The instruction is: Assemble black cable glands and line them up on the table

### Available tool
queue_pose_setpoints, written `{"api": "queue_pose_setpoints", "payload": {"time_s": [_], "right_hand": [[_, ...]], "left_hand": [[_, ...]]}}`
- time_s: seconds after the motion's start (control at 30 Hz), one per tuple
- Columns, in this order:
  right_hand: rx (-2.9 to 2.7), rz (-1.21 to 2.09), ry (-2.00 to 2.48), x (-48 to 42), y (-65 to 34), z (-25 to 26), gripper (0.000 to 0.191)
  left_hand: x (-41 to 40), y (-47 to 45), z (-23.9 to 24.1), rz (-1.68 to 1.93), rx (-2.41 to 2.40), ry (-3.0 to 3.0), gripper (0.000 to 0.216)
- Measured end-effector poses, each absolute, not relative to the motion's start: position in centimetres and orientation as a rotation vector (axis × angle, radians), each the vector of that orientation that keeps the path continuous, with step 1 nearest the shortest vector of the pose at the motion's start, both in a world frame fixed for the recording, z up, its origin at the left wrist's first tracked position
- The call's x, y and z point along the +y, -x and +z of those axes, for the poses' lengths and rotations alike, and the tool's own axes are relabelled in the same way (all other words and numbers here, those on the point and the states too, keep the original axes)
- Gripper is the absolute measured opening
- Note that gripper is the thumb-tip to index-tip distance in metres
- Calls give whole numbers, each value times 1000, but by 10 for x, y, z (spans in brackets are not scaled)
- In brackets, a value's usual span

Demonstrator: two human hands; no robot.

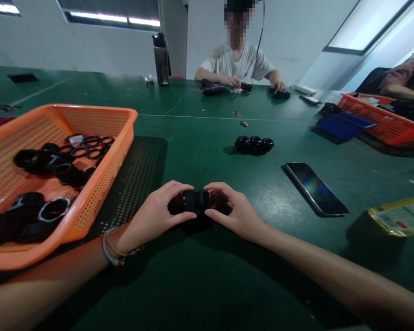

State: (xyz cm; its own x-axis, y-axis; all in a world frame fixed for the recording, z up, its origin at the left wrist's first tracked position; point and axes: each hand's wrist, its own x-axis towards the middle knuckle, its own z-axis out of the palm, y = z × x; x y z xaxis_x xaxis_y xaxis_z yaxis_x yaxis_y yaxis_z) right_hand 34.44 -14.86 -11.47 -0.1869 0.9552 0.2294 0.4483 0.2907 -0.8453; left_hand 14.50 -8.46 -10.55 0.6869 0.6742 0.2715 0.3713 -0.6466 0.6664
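Low over the green table, a black cylindrical part (196,201), which looks like a small lens barrel with ringed steps, lies sideways between my hands. My left hand (160,208) pinches its left end between thumb and fingers. From the other side, my right hand (235,210) grips the right end the same way. Shade hides the undersides of the fingers and the part's ends. Beyond my hands stands a short row of similar glossy black parts (254,145), touching one another.
An orange perforated basket (126,133) at left holds black tubular parts (37,158) and rings (93,146). To the right lie a phone (315,189) and a yellow-edged package (402,216). Farther back are a blue tray (345,125), another orange basket (382,117), a bottle (162,62) and two people.
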Motion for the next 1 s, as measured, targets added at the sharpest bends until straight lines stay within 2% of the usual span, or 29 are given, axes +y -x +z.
{"api": "queue_pose_setpoints", "payload": {"time_s": [0.23,0.43,1.0], "right_hand": [[-1798,770,1280,-148,-345,-116,32],[-1772,788,1287,-147,-344,-114,31],[-1732,882,1303,-145,-346,-116,34]], "left_hand": [[-84,-145,-103,660,837,-2272,36],[-86,-143,-104,666,846,-2134,44],[-86,-144,-103,645,887,-2208,37]]}}
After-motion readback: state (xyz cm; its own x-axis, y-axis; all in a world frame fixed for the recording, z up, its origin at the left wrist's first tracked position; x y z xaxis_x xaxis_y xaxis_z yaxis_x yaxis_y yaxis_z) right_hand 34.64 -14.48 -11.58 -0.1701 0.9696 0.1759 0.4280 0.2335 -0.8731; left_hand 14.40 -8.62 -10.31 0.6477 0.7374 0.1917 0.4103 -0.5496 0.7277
